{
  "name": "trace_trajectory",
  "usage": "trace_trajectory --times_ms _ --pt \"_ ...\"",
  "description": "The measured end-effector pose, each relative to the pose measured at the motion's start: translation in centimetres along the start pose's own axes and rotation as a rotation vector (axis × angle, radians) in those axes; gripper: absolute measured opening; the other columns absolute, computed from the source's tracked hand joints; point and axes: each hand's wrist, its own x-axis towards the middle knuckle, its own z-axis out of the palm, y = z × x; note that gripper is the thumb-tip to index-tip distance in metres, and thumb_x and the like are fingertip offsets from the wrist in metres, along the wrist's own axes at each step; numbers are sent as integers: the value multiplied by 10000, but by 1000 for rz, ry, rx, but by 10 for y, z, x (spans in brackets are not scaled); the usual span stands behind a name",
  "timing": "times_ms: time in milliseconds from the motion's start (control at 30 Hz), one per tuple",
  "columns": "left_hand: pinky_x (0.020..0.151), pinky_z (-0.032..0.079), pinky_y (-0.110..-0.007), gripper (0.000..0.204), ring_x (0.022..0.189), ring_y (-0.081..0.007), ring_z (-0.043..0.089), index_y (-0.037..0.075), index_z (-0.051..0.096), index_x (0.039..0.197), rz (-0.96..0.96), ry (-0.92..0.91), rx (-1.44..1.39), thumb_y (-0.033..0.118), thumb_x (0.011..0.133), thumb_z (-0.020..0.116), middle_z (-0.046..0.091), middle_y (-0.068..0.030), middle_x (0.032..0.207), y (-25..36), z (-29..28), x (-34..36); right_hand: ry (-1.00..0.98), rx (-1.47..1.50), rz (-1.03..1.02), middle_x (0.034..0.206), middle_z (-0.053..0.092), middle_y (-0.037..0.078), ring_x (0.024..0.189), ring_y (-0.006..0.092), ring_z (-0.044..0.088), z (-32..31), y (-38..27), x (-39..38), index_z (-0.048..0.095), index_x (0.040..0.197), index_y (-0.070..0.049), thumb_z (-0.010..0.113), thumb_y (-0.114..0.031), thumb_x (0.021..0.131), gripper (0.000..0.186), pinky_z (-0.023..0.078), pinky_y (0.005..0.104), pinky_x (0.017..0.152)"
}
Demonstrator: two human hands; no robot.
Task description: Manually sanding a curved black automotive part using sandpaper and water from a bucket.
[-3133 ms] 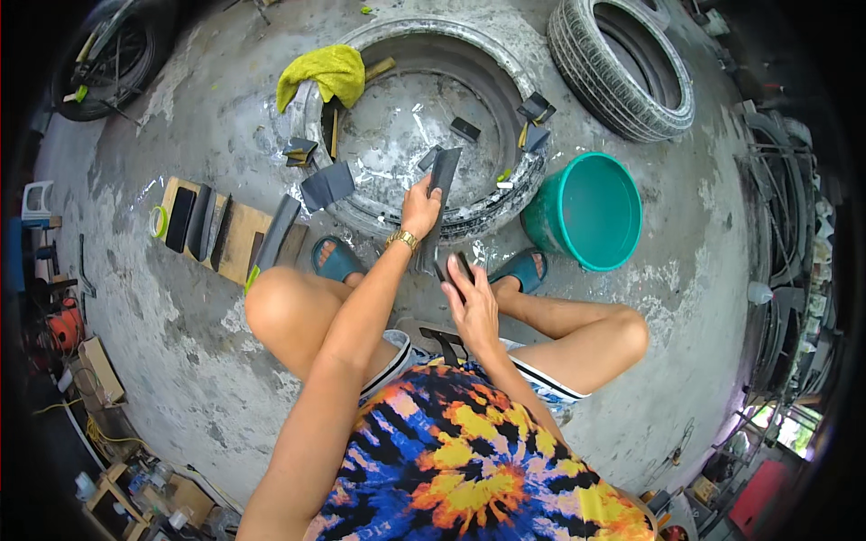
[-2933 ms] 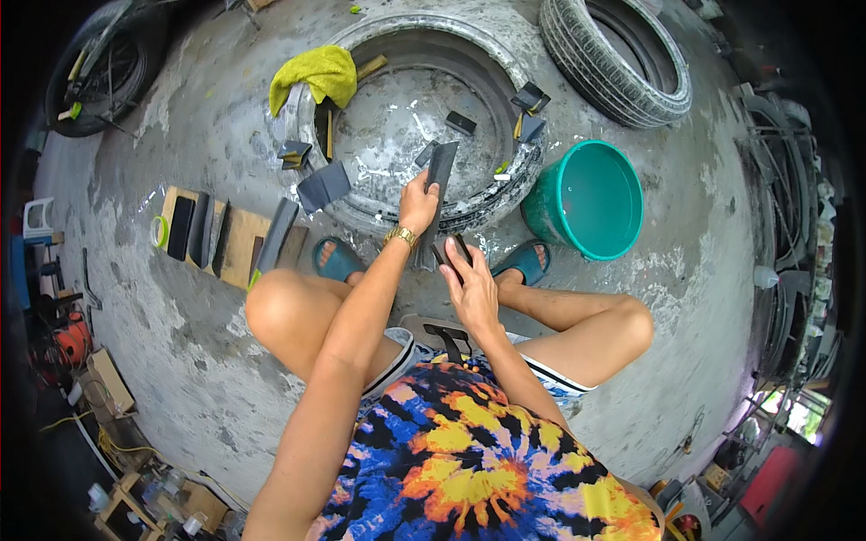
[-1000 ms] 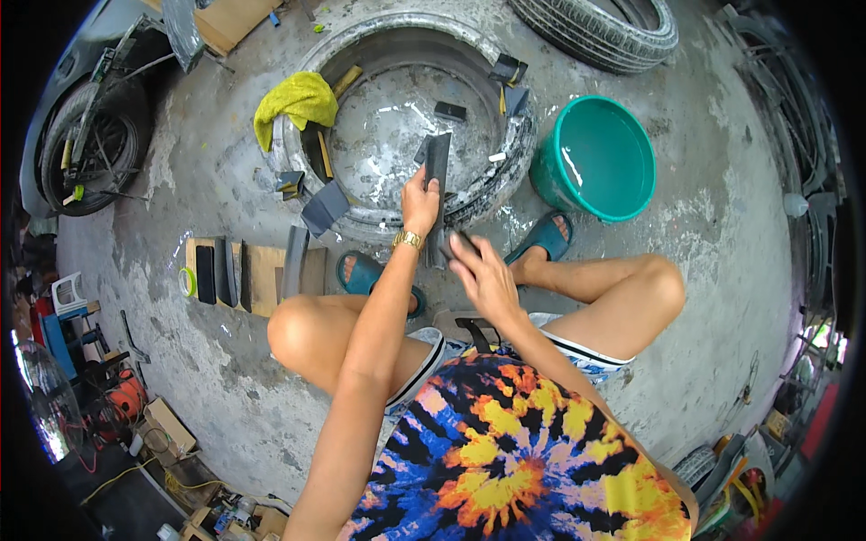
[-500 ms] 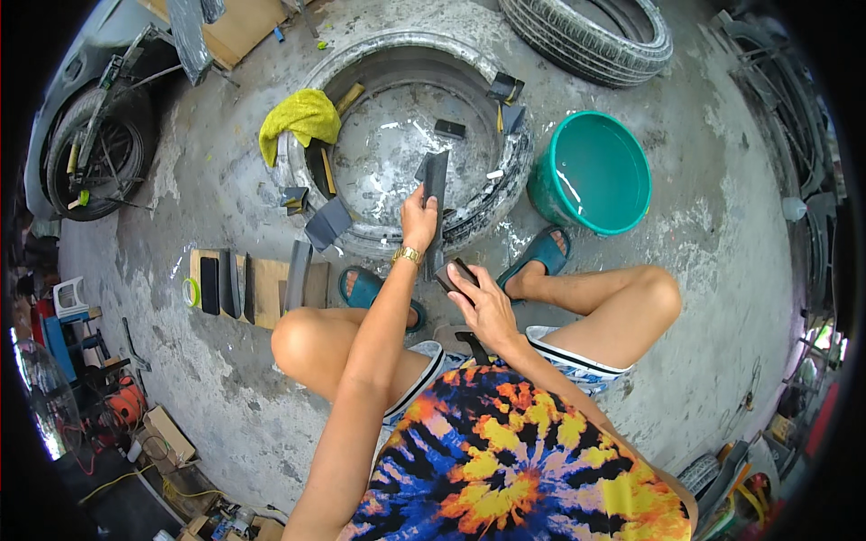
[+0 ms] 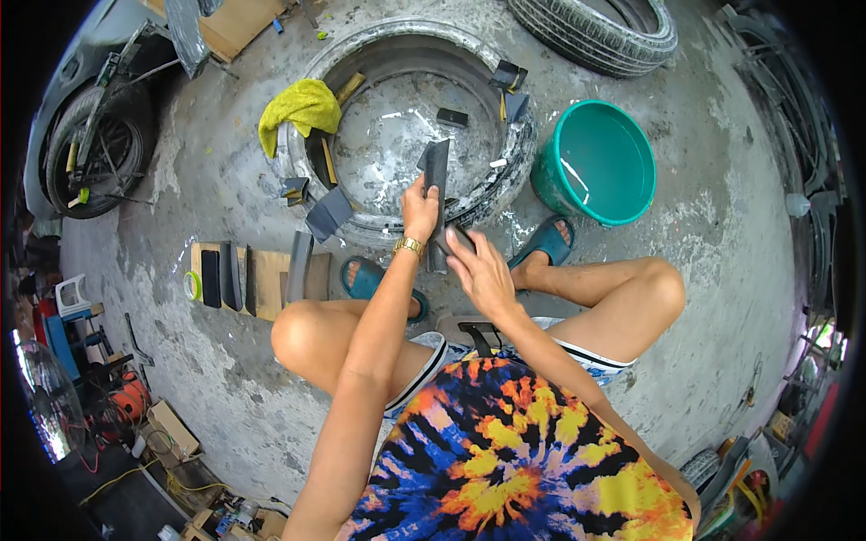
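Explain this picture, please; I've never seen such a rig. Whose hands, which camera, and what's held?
There is no machine here: the bare hands belong to the person wearing the camera. It is the left of two wide fisheye cameras on the head, looking down, so straight edges bend near the rim. The left grip holds a long dark strip. The right grip holds a small dark block; blur hides whether block and strip touch. On the grey floor ahead lies a large tyre, a yellow-green towel draped over its left side. A teal bucket of liquid stands right; a wooden board bearing dark pieces lies left.
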Motion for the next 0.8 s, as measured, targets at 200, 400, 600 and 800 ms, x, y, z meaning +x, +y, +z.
trace_trajectory --times_ms 200,400,600,800 --pt "875 484 -380 417 973 -350 659 -47 568 1242 7 -32 -3 75 844 590 664 -259 1058 19 4 -2 8 20 11 1193 537 202 1020 408 574 -4 7 -5 558 1314 -156 644 -184 879 444 476 436 858" --pt "856 486 -362 399 940 -336 666 -52 572 1229 -2 -14 52 97 859 580 670 -258 1017 27 -3 -10 -16 59 6 1173 546 205 1015 411 576 -8 4 -24 567 1306 -152 645 -198 882 433 478 429 853" --pt "790 491 -385 397 876 -330 671 -15 580 1238 10 22 120 96 856 583 679 -248 958 27 0 -10 -19 48 56 1191 542 223 1029 418 573 -10 0 -22 585 1287 -140 643 -194 884 410 477 430 856" --pt "828 487 -408 401 943 -402 647 4 582 1244 45 -11 12 93 853 589 663 -270 994 28 2 -10 -8 59 77 1191 541 224 1033 418 574 -8 2 -22 580 1292 -139 646 -182 883 416 476 430 860"
